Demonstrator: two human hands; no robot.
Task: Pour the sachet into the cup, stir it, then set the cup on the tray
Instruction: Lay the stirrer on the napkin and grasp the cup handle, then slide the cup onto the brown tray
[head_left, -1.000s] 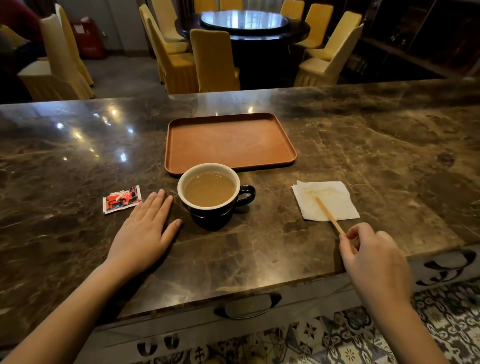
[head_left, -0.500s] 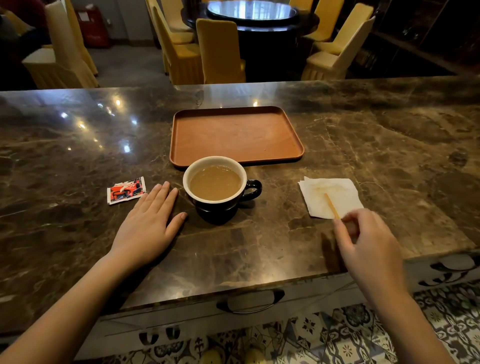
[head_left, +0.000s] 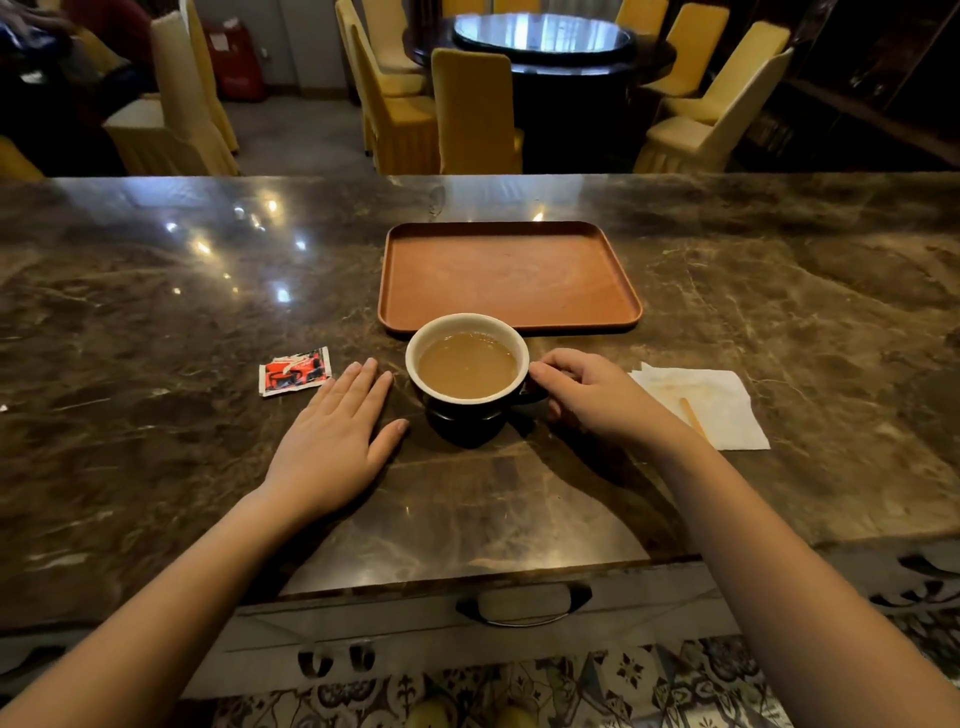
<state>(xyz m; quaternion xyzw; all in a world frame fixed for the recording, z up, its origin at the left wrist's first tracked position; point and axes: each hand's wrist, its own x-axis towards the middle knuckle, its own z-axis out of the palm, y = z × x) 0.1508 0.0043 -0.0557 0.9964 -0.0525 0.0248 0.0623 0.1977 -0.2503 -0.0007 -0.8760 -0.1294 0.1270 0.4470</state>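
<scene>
A black cup (head_left: 466, 410) with a white inside, full of light brown drink, stands on the marble counter just in front of the brown tray (head_left: 511, 275). My right hand (head_left: 592, 395) is curled around the cup's handle, which it hides. My left hand (head_left: 337, 441) lies flat and open on the counter to the cup's left, not touching it. The red sachet (head_left: 295, 370) lies flat further left. A wooden stir stick (head_left: 692, 417) rests on a white napkin (head_left: 701, 405) to the right.
The marble counter (head_left: 156, 338) runs wide on both sides. A drawer with a handle (head_left: 522, 605) sits under its front edge. Beyond the counter stand yellow chairs (head_left: 472, 111) around a dark round table (head_left: 543, 41).
My right hand has let go of the stir stick on the napkin and moved left onto the cup's handle. My left hand has stayed flat beside the cup.
</scene>
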